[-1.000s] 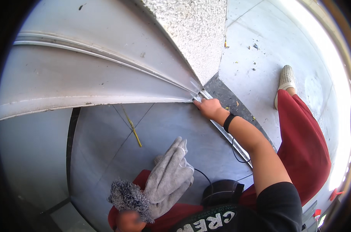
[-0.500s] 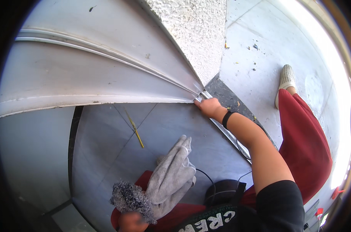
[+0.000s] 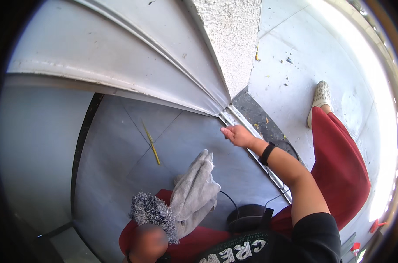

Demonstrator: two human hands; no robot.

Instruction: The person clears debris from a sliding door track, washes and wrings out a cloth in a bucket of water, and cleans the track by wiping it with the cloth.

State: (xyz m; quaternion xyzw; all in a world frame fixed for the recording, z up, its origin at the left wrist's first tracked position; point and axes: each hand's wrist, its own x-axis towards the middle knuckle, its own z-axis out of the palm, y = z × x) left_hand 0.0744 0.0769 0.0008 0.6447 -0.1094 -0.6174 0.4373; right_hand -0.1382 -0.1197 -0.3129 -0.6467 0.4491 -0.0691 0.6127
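My right hand (image 3: 239, 136) hovers over the metal floor track (image 3: 261, 153), just short of the foot of the white grooved frame (image 3: 133, 57). Its fingers are curled together; whether they pinch anything small is hidden. At the lower left, my left hand (image 3: 151, 243) is blurred and closes on a shaggy grey microfiber cloth (image 3: 151, 214). A smooth light-grey towel (image 3: 192, 188) hangs in folds over my left leg, beside the shaggy cloth.
A yellow strip (image 3: 154, 150) lies on the grey tiled floor. Near my lap stands a dark round container (image 3: 248, 215) with thin black cords. A rough white wall corner (image 3: 232, 48) rises past the track. Small debris (image 3: 288, 60) is scattered beyond it.
My right hand has come off the frame's foot and moved slightly down and toward me, over the track. My left hand and the shaggy cloth have shifted little.
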